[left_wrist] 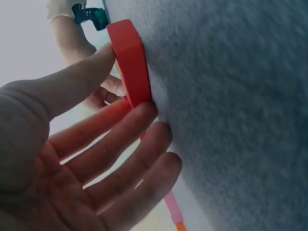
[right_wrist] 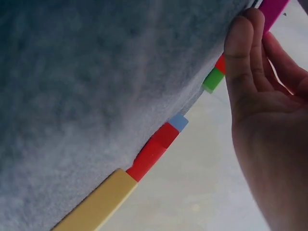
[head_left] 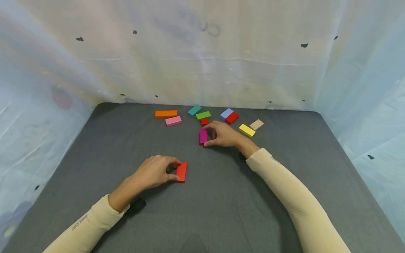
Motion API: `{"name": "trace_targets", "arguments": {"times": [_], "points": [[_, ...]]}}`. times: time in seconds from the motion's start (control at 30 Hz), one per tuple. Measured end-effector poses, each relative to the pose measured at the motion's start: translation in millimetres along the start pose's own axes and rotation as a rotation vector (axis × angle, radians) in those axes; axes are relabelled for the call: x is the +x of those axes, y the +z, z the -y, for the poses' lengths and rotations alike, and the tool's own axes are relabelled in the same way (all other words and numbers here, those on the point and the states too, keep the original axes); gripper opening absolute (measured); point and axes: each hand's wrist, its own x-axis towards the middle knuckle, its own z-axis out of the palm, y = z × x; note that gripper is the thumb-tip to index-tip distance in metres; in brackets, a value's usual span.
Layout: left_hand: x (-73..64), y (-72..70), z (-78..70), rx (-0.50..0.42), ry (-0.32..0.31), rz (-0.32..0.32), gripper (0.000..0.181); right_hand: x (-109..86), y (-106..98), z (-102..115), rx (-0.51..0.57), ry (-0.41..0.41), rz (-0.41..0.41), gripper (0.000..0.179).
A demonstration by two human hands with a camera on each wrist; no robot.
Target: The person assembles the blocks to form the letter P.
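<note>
On the grey tabletop (head_left: 205,211), my left hand (head_left: 155,171) pinches a flat red block (head_left: 181,172) by its two ends. The left wrist view shows the thumb on one end of that red block (left_wrist: 131,65) and fingertips at the other, with the remaining fingers spread. Farther up the table, my right hand (head_left: 225,134) holds a magenta block (head_left: 203,137) between thumb and fingers. Only a corner of the magenta block (right_wrist: 274,13) appears in the right wrist view. A small red block (head_left: 204,121) lies just beyond the right hand's fingertips.
Toward the back lie orange (head_left: 166,114), pink (head_left: 173,121), teal (head_left: 194,110) and green (head_left: 203,115) blocks. Further right are light blue (head_left: 226,113), red (head_left: 232,117), yellow (head_left: 246,130) and wood-coloured (head_left: 256,124) blocks. Pale sheeting (head_left: 202,70) stands behind the table.
</note>
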Motion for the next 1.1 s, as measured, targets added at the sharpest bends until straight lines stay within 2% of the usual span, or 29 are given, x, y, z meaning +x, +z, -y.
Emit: {"name": "trace_targets", "arguments": {"times": [0.1, 0.3, 0.5, 0.73, 0.9, 1.1], "points": [[-0.5, 1.5, -2.8, -0.002, -0.031, -0.006, 0.047, -1.6, 2.5, 3.0, 0.000, -0.011, 0.002, 0.067], [-11.0, 6.5, -9.1, -0.020, -0.094, -0.038, 0.042, -5.3, 10.3, 16.0, -0.023, -0.004, 0.009, 0.068], [-11.4, 7.8, -13.3, -0.029, -0.102, -0.090, 0.039, -11.6, 9.0, 23.6, -0.034, 0.036, -0.031, 0.065], [-10.3, 7.7, -13.8, -0.029, -0.111, -0.073, 0.038, -13.3, 13.3, 27.4, -0.031, 0.039, -0.050, 0.065], [-8.9, 9.2, -12.6, -0.015, -0.101, -0.103, 0.040, -13.0, 17.0, 36.7, -0.025, 0.016, -0.065, 0.066], [-8.8, 10.2, -12.6, -0.002, -0.100, -0.108, 0.042, -16.1, 22.5, 49.5, -0.031, 0.027, -0.059, 0.065]]}}
